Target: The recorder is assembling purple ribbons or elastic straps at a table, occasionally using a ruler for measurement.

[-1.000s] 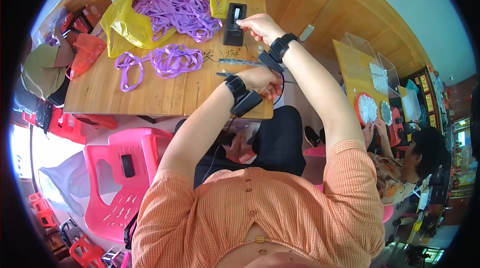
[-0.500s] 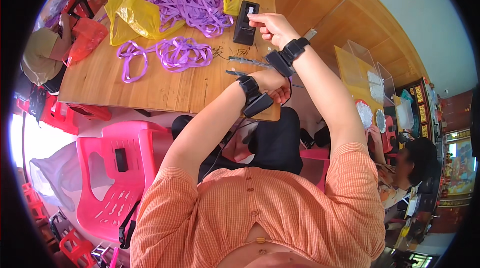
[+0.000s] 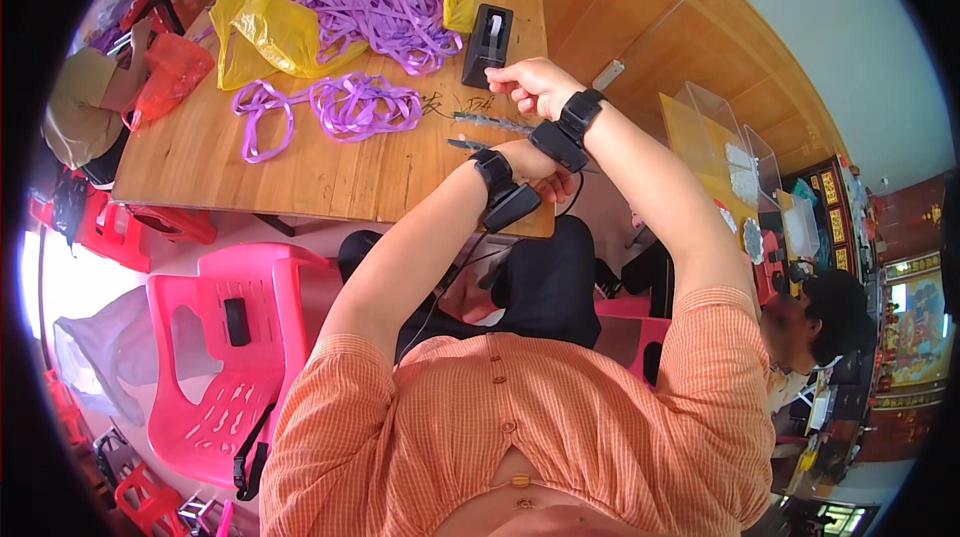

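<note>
My right hand point(image 3: 535, 83) is closed in a pinch beside the near end of a black tape dispenser point(image 3: 480, 69) holding a white roll of tape point(image 3: 495, 30). Whatever is between its fingertips is too small to make out. Below my right wrist, at the table's near right corner, my left hand point(image 3: 543, 169) has curled fingers; the right wrist's black strap box partly covers it, and what it holds is hidden. Left of the hands lie narrow dark, shiny strips point(image 3: 490, 121) and loose loops of purple ribbon point(image 3: 365, 109).
A yellow plastic bag point(image 3: 262, 32) full of purple ribbon stands on the wooden table point(image 3: 330, 177). Pink chairs point(image 3: 225, 377) are below it. One person point(image 3: 90, 102) sits at the left with a red bag point(image 3: 170, 77); another point(image 3: 830, 322) sits at the right near clear boxes point(image 3: 735, 152).
My right hand has drawn back from the dispenser's roll toward its near end, leaving the white roll in sight. My left hand stays almost in place. The person at the right has shifted.
</note>
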Motion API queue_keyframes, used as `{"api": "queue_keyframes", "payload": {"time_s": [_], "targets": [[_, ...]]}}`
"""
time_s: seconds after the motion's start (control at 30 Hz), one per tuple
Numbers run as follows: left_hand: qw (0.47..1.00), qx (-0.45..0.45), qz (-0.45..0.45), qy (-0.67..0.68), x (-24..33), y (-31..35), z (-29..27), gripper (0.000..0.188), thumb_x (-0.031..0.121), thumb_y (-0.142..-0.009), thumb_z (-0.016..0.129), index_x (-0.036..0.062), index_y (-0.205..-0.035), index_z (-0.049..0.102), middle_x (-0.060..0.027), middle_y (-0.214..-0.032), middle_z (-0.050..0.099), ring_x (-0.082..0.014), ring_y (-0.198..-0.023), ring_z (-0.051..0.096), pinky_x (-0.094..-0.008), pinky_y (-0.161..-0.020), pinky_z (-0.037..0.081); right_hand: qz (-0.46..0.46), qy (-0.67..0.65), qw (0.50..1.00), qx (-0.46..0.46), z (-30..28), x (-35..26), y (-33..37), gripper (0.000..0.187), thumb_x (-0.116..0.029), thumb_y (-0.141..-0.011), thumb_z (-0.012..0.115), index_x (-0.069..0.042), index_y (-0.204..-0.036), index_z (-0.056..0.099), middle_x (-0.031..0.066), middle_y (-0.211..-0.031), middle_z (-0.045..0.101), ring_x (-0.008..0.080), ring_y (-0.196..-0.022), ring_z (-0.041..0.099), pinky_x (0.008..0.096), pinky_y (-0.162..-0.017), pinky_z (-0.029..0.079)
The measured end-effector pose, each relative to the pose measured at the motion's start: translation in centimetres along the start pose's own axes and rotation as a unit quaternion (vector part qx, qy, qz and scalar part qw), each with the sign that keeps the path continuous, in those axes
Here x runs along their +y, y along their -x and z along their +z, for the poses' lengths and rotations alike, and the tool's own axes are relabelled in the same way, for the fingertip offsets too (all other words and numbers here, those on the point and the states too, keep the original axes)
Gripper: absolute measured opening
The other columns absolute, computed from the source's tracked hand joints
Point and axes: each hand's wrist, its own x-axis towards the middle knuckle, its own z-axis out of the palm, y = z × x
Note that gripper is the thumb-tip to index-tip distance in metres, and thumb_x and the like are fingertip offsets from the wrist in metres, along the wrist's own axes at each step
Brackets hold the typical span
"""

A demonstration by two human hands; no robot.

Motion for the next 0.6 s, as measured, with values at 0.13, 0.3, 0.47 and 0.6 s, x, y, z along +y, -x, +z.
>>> {"api": "queue_keyframes", "payload": {"time_s": [0.13,0.3,0.47,0.6], "targets": [[0.999,0.013,-0.034,-0.04,0.3,0.0,0.1,0.024,0.021,-0.098,0.052,0.0008,-0.089,0.062,-0.0113,-0.08,0.066,-0.0185,-0.066,0.065,-0.0271,-0.056,0.053,0.01,0.09,0.996,0.019,-0.4,-0.5,0.2,0.015,-0.015,-0.088,0.071,-0.005,-0.079,0.066,0.0017,-0.069,0.061,0.0055,-0.045,0.034,0.0236,-0.037,0.025],[0.997,0.011,-0.031,-0.068,0.9,0.5,0.9,0.021,0.019,-0.096,0.055,-0.0008,-0.092,0.061,-0.0118,-0.079,0.066,-0.0191,-0.063,0.065,-0.0277,-0.053,0.052,0.012,0.088,0.994,-0.067,-1.7,0.6,1.2,0.015,-0.015,-0.088,0.071,-0.004,-0.079,0.066,0.0043,-0.072,0.064,0.0041,-0.045,0.037,0.0223,-0.038,0.027],[0.992,0.015,-0.02,-0.125,1.3,0.3,0.8,0.021,0.017,-0.096,0.051,-0.0035,-0.098,0.053,-0.0143,-0.08,0.064,-0.0202,-0.057,0.064,-0.0287,-0.048,0.051,-0.125,0.208,0.969,-0.055,-6.3,0.3,5.9,0.021,-0.023,-0.091,0.068,-0.003,-0.085,0.067,-0.0005,-0.071,0.063,0.0018,-0.048,0.038,0.0195,-0.041,0.027],[0.994,0.029,-0.027,-0.106,1.5,0.9,1.0,0.018,0.016,-0.096,0.051,-0.0016,-0.097,0.051,-0.0128,-0.077,0.062,-0.0193,-0.057,0.063,-0.03,-0.047,0.051,-0.161,0.455,0.873,-0.07,-9.8,2.0,8.2,0.026,-0.031,-0.088,0.07,-0.006,-0.083,0.072,0.0006,-0.071,0.069,0.0084,-0.063,0.058,0.0274,-0.058,0.046]]}}
